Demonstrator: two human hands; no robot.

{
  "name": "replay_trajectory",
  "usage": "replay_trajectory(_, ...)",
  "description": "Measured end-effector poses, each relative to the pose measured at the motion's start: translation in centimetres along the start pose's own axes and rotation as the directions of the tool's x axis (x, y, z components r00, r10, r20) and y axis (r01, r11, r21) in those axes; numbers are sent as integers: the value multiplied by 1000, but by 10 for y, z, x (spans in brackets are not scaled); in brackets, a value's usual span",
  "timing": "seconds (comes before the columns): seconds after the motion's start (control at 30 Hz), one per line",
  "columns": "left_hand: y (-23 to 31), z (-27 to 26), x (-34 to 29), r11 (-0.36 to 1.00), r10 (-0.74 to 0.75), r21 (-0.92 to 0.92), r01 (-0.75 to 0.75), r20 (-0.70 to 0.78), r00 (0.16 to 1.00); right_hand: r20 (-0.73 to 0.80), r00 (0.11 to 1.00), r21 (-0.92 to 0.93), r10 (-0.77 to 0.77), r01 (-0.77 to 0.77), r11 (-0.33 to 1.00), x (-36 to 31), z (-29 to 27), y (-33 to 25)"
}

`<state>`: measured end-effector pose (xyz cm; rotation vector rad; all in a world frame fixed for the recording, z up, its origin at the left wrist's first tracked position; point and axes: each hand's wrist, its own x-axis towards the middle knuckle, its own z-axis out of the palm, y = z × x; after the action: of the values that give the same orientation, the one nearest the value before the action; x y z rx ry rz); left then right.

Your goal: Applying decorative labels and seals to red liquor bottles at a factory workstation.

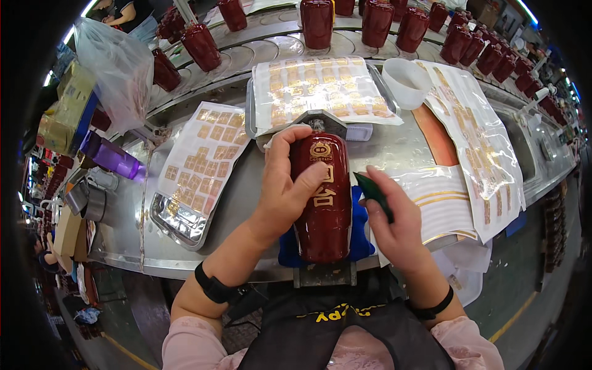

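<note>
A dark red glossy bottle (324, 231) with gold emblem and characters lies in front of me, its neck end pointing away. Beneath it is a blue cloth (361, 243), and a metal holder (336, 123) shows around its far end. My left hand (277, 188) is closed on the bottle's left side, fingers at the far end and thumb pressed on the gold characters. Just right of the bottle, my right hand (398, 225) pinches a small dark green flat piece (374, 195), which looks like a scraper. Its tip is close to the bottle; whether they touch I cannot tell.
Gold decal sheets lie on a tray (251, 102) behind, with another sheet (206, 154) at left and long sheets (475, 148) at right. A white plastic tub (407, 80) and a purple bottle (114, 155) stand nearby. Several red bottles (317, 24) line the conveyor beyond.
</note>
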<state>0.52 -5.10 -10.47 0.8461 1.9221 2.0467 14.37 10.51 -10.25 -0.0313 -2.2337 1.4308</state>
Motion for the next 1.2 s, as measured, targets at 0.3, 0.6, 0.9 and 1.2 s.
replay_trajectory(0.3,1,6,-7,996,80,-29,-82,-51,996,208,882,441,424,-471,764,11,-19,-10)
replay_trajectory(0.6,7,-7,-36,977,150,157,-144,-25,988,275,865,456,420,-502,735,14,-23,-7)
replay_trajectory(0.9,26,9,-45,741,248,629,-237,72,966,283,884,558,371,-467,686,17,-7,-9)
replay_trajectory(1.2,42,0,-15,607,429,693,-390,127,894,195,894,619,404,-432,656,8,-20,-4)
